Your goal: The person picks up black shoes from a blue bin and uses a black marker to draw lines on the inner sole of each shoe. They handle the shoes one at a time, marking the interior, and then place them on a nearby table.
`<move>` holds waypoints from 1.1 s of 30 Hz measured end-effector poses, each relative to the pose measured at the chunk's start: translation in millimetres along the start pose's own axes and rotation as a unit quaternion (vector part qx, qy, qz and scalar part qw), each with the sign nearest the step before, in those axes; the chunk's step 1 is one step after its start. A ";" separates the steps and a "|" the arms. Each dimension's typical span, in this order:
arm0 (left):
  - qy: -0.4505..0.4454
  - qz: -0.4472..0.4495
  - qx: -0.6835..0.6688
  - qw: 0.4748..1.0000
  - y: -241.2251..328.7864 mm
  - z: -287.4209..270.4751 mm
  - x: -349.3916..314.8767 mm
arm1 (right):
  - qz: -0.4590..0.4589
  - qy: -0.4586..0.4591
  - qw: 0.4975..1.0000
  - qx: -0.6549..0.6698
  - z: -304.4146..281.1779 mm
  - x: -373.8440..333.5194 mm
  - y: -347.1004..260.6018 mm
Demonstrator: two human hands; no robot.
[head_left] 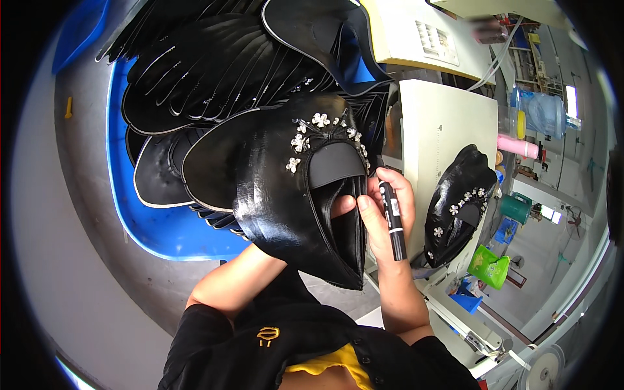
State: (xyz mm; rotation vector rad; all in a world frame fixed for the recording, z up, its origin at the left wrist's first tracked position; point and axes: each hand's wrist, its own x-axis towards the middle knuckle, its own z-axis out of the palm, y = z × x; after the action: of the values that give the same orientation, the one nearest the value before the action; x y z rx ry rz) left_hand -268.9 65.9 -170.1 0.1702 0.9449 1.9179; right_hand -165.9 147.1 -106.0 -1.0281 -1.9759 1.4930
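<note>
A glossy black shoe upper (270, 188) is held up in front of me, with silvery flower ornaments around its opening. My left hand (342, 206) is closed on it from behind and beneath; only a fingertip shows inside the opening, the rest is hidden. My right hand (382, 224) is closed, its thumb and fingers pinching the opening's right edge. A black marker pen (392, 221) with a pale label lies across those right fingers, held roughly upright in the picture.
Beyond the upper, a blue tray (120, 166) bears stacks of black shoe uppers (214, 65). Another decorated upper (448, 205) rests on the white machine (419, 123) at right. A yellow object (68, 108) lies on the grey surface at left. Green and blue containers stand farther right.
</note>
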 end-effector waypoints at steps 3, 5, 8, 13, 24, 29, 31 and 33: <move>-0.011 -0.042 -0.019 0.999 4.5 -0.5 -1.4 | 0.067 0.042 0.993 0.082 1.1 -2.7 6.2; 0.008 -0.014 -0.018 1.000 0.0 1.5 -1.7 | 0.072 0.042 0.991 0.100 0.0 -4.0 8.8; 0.015 -0.013 -0.003 1.000 -1.5 0.0 -2.1 | 0.061 0.043 0.994 0.079 -0.5 -1.9 1.9; -0.002 -0.037 0.043 0.998 2.9 -4.9 -1.7 | 0.001 -0.011 0.995 0.097 -28.9 9.5 -12.1; -0.007 -0.082 -0.007 0.997 -2.9 -7.0 -3.0 | -0.019 -0.118 0.990 0.081 -34.2 15.5 -13.6; 0.015 -0.054 -0.015 0.998 -0.5 -0.2 -4.7 | -0.003 -0.132 0.989 0.067 -31.6 14.8 -11.2; 0.017 -0.048 -0.009 0.999 -1.6 -0.8 -4.6 | 0.007 -0.132 0.989 0.073 -31.8 14.5 -12.2; 0.008 -0.055 0.006 0.998 -3.3 -4.9 -3.8 | -0.018 -0.157 0.986 0.053 -34.8 14.6 -11.8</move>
State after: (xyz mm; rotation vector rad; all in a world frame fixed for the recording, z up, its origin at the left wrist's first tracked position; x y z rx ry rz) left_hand -266.9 61.0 -174.8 0.1074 0.9582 1.8156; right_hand -152.9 178.1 -85.2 -0.7440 -2.0809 1.8105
